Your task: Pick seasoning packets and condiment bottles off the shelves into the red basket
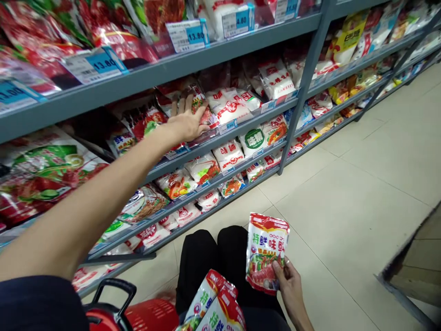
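Note:
My left hand [186, 120] reaches into a middle shelf with its fingers spread, lying on a red-and-green seasoning packet [211, 120]; the hand covers much of that packet. Beside it are white bags with red print [229, 106]. Low in front of me, my right hand [289, 279] grips a seasoning packet [267, 239] by its lower right side, thumb on the front. That packet is red and white with Chinese lettering and a picture of food. Similar packets [222, 315] rest on my lap, their lower parts cut off by the frame.
Grey metal shelving [220, 57] stretches away to the right, stocked with bagged goods. Blue-and-white price tags [191, 37] line the shelf edges. A red basket [151, 316] with a black handle [115, 286] stands at lower left. A dark-edged box-like structure [413, 266] is at right on the tiled floor.

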`<act>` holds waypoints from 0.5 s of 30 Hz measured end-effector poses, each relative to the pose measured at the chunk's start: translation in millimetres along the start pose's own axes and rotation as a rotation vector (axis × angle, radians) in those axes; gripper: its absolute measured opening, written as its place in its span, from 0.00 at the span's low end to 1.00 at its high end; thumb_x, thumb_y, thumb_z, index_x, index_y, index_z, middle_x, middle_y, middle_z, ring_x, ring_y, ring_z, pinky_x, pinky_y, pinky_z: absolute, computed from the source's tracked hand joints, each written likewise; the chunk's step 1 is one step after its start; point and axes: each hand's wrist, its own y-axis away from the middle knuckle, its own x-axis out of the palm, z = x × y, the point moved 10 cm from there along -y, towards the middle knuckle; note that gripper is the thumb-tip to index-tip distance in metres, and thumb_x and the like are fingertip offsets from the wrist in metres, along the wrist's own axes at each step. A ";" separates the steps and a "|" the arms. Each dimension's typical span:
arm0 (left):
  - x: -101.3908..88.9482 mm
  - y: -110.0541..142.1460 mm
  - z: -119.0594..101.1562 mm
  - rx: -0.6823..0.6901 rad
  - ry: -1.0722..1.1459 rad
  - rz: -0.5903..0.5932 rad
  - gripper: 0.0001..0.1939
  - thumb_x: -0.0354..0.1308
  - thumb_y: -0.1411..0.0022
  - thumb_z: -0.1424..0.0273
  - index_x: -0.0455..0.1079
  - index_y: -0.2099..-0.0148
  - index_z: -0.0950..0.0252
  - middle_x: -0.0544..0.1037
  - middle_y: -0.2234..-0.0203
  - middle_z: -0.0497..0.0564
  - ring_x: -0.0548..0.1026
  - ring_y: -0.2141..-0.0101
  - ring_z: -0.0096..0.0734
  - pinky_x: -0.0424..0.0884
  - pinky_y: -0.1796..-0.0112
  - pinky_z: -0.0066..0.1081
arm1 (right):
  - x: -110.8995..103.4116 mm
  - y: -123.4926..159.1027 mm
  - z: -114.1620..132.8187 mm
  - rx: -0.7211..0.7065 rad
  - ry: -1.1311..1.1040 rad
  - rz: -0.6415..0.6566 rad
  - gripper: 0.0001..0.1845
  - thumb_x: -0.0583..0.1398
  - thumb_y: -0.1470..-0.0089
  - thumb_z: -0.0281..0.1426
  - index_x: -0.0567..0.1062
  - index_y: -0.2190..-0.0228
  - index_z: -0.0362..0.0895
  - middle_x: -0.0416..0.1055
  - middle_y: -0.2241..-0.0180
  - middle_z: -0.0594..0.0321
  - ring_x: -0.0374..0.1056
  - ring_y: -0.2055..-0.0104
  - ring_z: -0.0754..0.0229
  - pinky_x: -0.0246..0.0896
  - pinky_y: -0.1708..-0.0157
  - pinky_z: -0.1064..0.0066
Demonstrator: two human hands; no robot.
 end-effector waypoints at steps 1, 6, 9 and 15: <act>-1.6 1.9 -4.7 0.010 -0.024 -0.023 0.46 0.49 0.33 0.43 0.42 0.23 0.61 0.46 0.26 0.59 0.36 0.27 0.62 0.32 0.32 0.62 | -10.1 -8.0 0.4 0.000 -0.012 -0.037 0.32 0.74 0.57 0.46 0.76 0.55 0.41 0.80 0.59 0.53 0.76 0.63 0.50 0.76 0.67 0.65; 2.8 13.8 -11.9 0.051 -0.113 0.043 0.46 0.45 0.31 0.44 0.37 0.23 0.62 0.41 0.26 0.65 0.36 0.27 0.61 0.33 0.32 0.60 | -70.2 -44.1 3.3 -0.048 -0.014 -0.208 0.36 0.76 0.64 0.48 0.76 0.56 0.41 0.80 0.64 0.59 0.75 0.67 0.54 0.75 0.69 0.68; 1.7 22.3 -11.1 0.079 -0.138 0.081 0.42 0.42 0.29 0.50 0.33 0.23 0.64 0.37 0.25 0.66 0.34 0.27 0.62 0.33 0.33 0.62 | -108.3 -50.7 2.7 -0.071 0.042 -0.272 0.38 0.76 0.67 0.48 0.77 0.58 0.40 0.80 0.65 0.59 0.75 0.68 0.55 0.73 0.71 0.70; -3.1 30.7 -15.0 0.064 -0.202 0.102 0.38 0.44 0.28 0.59 0.37 0.23 0.62 0.40 0.25 0.65 0.40 0.27 0.58 0.40 0.32 0.59 | -173.9 -58.1 -31.4 0.035 0.052 -0.345 0.40 0.76 0.75 0.49 0.78 0.61 0.40 0.80 0.71 0.59 0.75 0.74 0.51 0.71 0.78 0.67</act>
